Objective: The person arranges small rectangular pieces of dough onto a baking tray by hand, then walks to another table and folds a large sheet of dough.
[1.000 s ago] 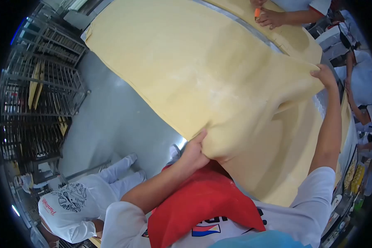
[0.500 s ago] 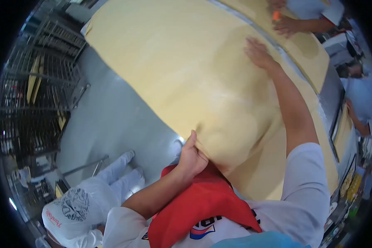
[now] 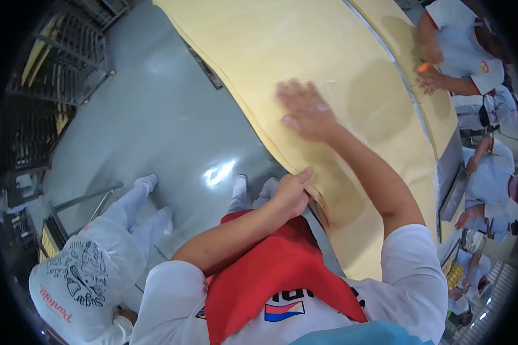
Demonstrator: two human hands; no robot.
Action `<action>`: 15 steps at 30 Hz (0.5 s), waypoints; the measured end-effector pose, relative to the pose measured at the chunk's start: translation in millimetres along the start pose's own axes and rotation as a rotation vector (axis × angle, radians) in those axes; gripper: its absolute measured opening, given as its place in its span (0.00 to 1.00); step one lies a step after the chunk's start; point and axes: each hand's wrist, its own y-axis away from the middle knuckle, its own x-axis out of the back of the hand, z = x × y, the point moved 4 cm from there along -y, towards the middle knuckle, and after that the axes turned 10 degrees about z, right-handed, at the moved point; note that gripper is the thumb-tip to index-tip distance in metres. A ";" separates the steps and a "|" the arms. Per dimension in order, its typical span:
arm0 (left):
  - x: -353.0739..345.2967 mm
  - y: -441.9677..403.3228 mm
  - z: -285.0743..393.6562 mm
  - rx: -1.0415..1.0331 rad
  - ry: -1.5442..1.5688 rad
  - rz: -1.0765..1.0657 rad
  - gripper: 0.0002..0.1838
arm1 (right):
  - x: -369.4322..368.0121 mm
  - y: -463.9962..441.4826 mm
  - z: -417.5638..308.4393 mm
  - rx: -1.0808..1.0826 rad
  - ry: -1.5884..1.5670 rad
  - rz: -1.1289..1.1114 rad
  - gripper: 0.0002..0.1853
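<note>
A wide sheet of pale yellow dough (image 3: pixel 242 43) lies over the table in front of me, its left edge running along the table side. My left hand (image 3: pixel 293 194) is closed on the near left edge of this sheet, thumb on top and the fingers partly hidden. Flat on the dough, a little farther in, rests my right hand (image 3: pixel 308 112) with its fingers stretched out. Below my left hand the sheet is folded or bunched, with a lower layer showing nearer my body.
Across a metal strip (image 3: pixel 380 37), a co-worker (image 3: pixel 466 46) holds an orange-handled tool (image 3: pixel 424 68) over another dough strip. Another person (image 3: pixel 80 276) stands at lower left. Racks (image 3: pixel 75 57) line the left; more people work at far right.
My right hand has slid across the dough towards the left edge. My left hand still grips the edge, and the view has shifted. The near fold looks smaller and flatter.
</note>
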 end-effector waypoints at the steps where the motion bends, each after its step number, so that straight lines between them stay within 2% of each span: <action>1: 3.2 1.7 -1.3 0.021 -0.002 -0.018 0.20 | 7.8 -2.7 -20.4 0.032 -0.069 -0.009 0.37; 3: 12.0 8.1 -6.6 0.081 -0.025 -0.039 0.20 | 7.4 -7.2 -43.3 0.052 -0.129 0.004 0.36; 5: 12.7 15.5 -16.8 0.176 -0.322 -0.071 0.19 | 7.9 -8.8 -43.2 0.041 -0.125 0.032 0.35; 6: 12.9 18.2 -26.5 0.221 -0.374 -0.110 0.19 | 10.0 -4.6 -42.7 0.035 -0.139 0.032 0.35; 8: 16.2 15.7 -40.9 0.107 -0.870 -0.201 0.18 | 8.2 3.2 -37.1 0.018 -0.221 -0.027 0.35; 9: 11.0 15.1 -40.1 -0.032 -0.984 -0.265 0.16 | 26.9 21.0 -26.2 -0.038 -0.189 -0.002 0.35; 10: 11.5 12.8 -42.2 -0.018 -1.033 -0.297 0.16 | 52.4 38.1 -25.8 -0.120 -0.209 0.113 0.34; 11: 6.3 13.2 -40.7 -0.085 -0.752 -0.395 0.16 | 68.8 55.5 -24.2 -0.186 -0.234 0.223 0.33; 12: 1.8 12.3 -40.3 -0.151 -0.454 -0.479 0.15 | 88.8 88.1 -4.9 -0.273 -0.243 0.426 0.33; 13: -9.6 29.6 -45.6 -0.025 -0.281 -0.418 0.15 | 110.2 135.1 19.4 -0.348 -0.248 0.627 0.33; 14: -9.9 39.6 -55.9 -0.026 -0.289 -0.435 0.15 | 95.5 191.6 49.3 -0.553 -0.068 0.772 0.33; 15: -8.3 45.0 -73.7 0.096 -0.277 -0.367 0.15 | 107.2 250.5 71.0 -0.819 -0.169 1.002 0.31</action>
